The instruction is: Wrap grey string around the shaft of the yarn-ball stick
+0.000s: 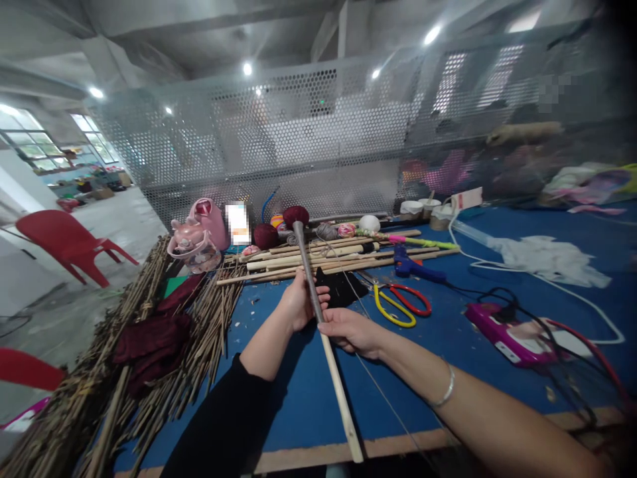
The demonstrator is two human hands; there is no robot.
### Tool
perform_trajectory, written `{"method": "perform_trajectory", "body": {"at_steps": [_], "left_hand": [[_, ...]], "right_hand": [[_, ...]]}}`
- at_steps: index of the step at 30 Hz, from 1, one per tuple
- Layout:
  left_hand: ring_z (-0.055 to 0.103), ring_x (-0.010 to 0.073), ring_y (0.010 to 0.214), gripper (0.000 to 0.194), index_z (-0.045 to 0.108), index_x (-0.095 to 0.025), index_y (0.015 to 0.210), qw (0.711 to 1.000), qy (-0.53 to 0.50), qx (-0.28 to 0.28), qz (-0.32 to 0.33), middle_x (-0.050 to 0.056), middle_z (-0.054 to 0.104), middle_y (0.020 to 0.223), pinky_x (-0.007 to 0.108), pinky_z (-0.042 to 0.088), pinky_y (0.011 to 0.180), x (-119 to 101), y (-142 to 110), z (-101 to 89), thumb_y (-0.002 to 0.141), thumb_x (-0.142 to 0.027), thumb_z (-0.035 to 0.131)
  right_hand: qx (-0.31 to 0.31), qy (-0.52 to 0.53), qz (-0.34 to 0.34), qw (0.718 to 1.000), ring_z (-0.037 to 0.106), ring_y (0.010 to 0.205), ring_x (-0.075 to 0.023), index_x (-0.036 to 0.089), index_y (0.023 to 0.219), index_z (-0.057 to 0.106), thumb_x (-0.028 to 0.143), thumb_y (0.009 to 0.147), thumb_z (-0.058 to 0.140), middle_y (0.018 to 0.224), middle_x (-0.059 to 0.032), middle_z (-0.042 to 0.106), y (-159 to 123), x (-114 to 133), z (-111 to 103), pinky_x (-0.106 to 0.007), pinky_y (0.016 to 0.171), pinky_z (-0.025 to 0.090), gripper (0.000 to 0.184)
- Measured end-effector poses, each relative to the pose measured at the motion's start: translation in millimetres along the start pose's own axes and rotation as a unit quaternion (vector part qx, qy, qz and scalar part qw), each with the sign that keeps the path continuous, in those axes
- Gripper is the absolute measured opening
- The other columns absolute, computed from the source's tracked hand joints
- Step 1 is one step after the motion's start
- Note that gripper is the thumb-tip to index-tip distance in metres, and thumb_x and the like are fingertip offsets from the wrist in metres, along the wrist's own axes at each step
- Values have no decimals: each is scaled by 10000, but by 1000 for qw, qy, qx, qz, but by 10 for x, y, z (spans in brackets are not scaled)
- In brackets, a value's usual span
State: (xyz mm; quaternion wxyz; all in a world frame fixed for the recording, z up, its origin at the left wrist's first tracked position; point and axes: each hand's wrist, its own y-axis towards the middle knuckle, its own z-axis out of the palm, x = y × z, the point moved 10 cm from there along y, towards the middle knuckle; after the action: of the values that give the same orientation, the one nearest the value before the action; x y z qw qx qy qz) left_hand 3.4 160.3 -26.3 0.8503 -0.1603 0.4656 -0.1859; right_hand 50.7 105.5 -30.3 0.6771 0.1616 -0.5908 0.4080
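Note:
A long pale wooden stick (338, 392), its upper part covered in grey wrapping (309, 282), slants away from me over the table. My left hand (298, 304) is closed around the wrapped part, fingertips showing on its right side. Just below, my right hand (355, 330) pinches the stick where the grey covering meets bare wood. A thin grey strand (383, 388) runs past my right hand toward the table's front edge. Right of the hands lie scissors (395, 305) with one yellow and one red handle. A black cloth piece (341, 289) lies behind my hands.
Bundled twigs (199, 358) with dark red cloth (154, 342) fill the left side. Yarn balls (266, 236) and loose sticks (279, 262) lie at the back. A blue glue gun (415, 265), a purple power strip (512, 338) and cables occupy the right. A perforated metal screen (279, 146) stands behind.

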Motion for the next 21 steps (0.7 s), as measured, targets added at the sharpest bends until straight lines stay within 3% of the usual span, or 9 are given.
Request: {"method": "perform_trajectory", "body": {"at_steps": [4, 7, 10, 15, 21], "left_hand": [[517, 89, 528, 279, 538, -140, 803, 995, 74, 18, 62, 24, 562, 642, 201, 415, 506, -19, -103, -90, 689, -386, 603], [438, 40, 432, 250, 539, -121, 699, 991, 94, 29, 90, -33, 489, 532, 166, 373, 461, -43, -72, -139, 594, -273, 708], [459, 40, 446, 261, 545, -111, 686, 990, 102, 42, 89, -14, 523, 570, 160, 376, 456, -54, -17, -132, 558, -241, 732], [509, 56, 507, 238, 569, -112, 739, 989, 96, 76, 80, 19, 567, 642, 156, 403, 478, -48, -29, -75, 594, -240, 708], [551, 76, 563, 228, 568, -127, 787, 992, 81, 65, 74, 50, 606, 725, 164, 430, 491, -31, -36, -92, 660, -296, 653]], "right_hand": [[-21, -20, -3, 1000, 127, 300, -21, 186, 673, 364, 383, 712, 576, 393, 124, 253, -9, -4, -26, -146, 266, 101, 292], [-37, -19, -1, 999, 143, 301, -21, 186, 675, 371, 381, 700, 592, 394, 123, 256, -11, -12, -56, -140, 267, 105, 296], [-21, 5, 11, 1000, 130, 304, -16, 180, 708, 408, 382, 701, 593, 398, 124, 254, -23, -15, -43, -134, 275, 86, 275], [69, 68, 58, 994, 89, 322, -14, 137, 888, 512, 352, 741, 552, 404, 125, 210, -63, -59, 108, -131, 297, 57, 264], [10, 66, 41, 997, 94, 317, -13, 154, 702, 455, 360, 697, 607, 378, 121, 239, 8, -85, 54, -141, 283, 47, 256]]}}
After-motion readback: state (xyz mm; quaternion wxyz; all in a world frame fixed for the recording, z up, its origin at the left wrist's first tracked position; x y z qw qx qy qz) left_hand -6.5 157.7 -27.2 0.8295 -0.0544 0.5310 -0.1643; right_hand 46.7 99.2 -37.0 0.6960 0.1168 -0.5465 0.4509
